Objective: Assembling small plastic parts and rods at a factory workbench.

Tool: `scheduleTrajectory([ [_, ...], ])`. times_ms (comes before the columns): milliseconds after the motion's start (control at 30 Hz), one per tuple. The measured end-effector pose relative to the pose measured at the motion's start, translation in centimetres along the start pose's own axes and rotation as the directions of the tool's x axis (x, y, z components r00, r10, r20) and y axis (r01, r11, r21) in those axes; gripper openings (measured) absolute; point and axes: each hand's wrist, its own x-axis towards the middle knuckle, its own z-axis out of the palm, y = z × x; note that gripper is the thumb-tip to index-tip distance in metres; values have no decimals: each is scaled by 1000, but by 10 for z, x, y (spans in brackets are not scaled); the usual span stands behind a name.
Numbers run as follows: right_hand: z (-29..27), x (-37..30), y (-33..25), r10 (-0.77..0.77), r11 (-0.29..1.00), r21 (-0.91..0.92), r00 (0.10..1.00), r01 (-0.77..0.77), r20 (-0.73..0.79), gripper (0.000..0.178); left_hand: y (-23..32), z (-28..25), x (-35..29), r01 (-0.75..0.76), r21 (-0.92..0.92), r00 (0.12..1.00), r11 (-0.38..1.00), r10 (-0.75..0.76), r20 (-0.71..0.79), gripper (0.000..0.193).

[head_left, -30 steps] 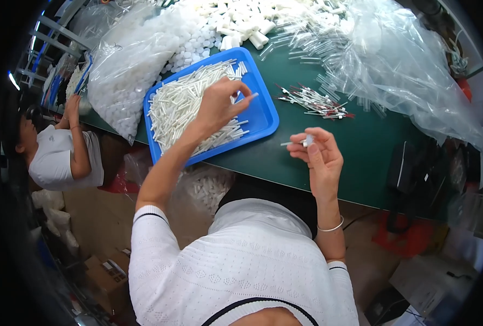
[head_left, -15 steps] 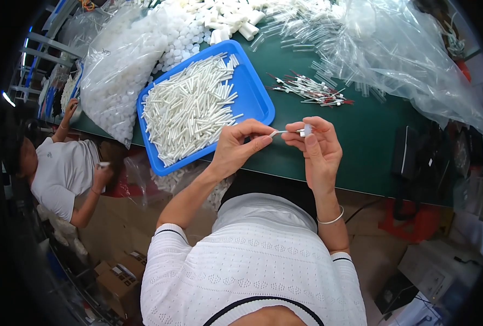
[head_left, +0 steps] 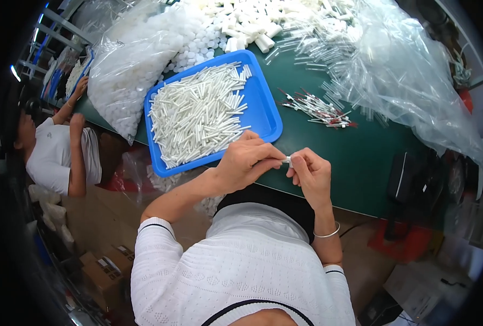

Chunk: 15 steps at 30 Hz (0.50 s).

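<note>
My left hand and my right hand meet at the near edge of the green table, fingertips almost touching. Both are closed in a pinch on a small white tube, of which only a short bit shows between them. Its ends are hidden by my fingers. Just beyond my left hand stands a blue tray heaped with short white tubes. Farther off, above my right hand, lies a loose bunch of thin white and red pieces.
At the far left sits a clear plastic bag of white round caps. White foam-like cylinders, clear tubes and a big clear plastic bag cover the table's far side. A co-worker sits at left.
My hands have come closer together and nearer to my body; my right fingers have curled in, and the translucent piece seen in them is now hidden. The co-worker's near arm has risen.
</note>
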Motion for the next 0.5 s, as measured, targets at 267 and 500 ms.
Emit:
scheduleTrajectory([
  [267,-10,6,8,-96,911,390,990,130,-105,25,-140,-94,111,441,369,862,818,-272,-427,23],
  [500,-3,1,13,-81,892,435,989,127,-122,27,-217,-106,147,615,369,787,697,-515,-341,30],
])
